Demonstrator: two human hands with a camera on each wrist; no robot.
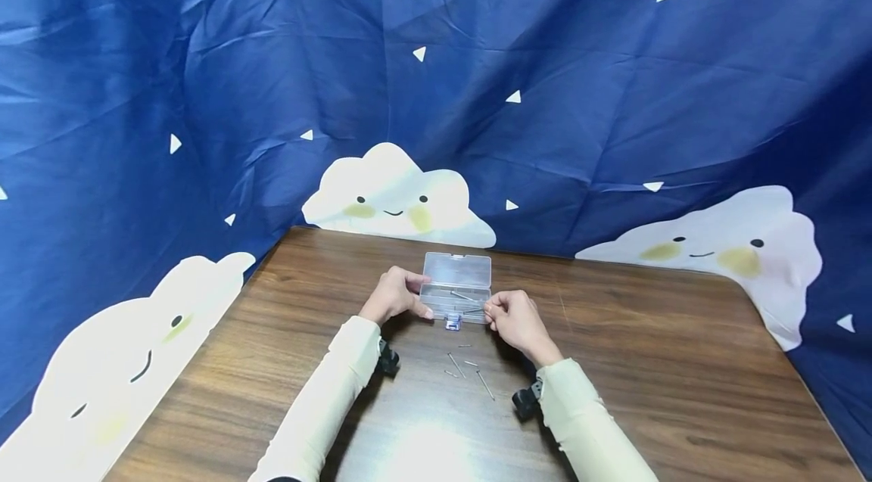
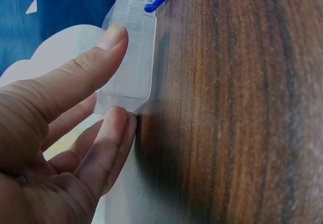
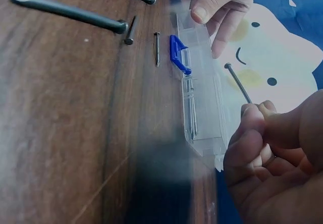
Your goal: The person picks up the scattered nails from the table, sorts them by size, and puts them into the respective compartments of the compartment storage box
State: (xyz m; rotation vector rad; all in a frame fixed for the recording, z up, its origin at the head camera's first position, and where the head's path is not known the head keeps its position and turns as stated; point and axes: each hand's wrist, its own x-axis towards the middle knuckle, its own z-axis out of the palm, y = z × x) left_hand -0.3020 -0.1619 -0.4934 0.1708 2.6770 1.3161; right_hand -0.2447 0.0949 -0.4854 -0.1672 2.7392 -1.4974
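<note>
A clear plastic box (image 1: pixel 426 290) stands on the table, its lid (image 1: pixel 456 270) raised at the back and a blue latch (image 3: pixel 176 55) on its front. My left hand (image 1: pixel 397 294) holds the left end of the box, thumb along the front wall and fingers at the corner (image 2: pixel 75 148). Between right thumb and fingertips, my right hand (image 1: pixel 519 321) pinches a nail (image 3: pixel 238 82) by one end, its head pointing away over the box. Thin nails (image 3: pixel 192 108) show through the box wall. How many lie inside I cannot tell.
Several loose nails of different lengths, a long one (image 1: pixel 486 385) among them, lie on the wooden table (image 1: pixel 647 361) in front of the box. A blue curtain (image 1: pixel 436 88) with white clouds hangs behind the table's far edge. Light glares off the near tabletop.
</note>
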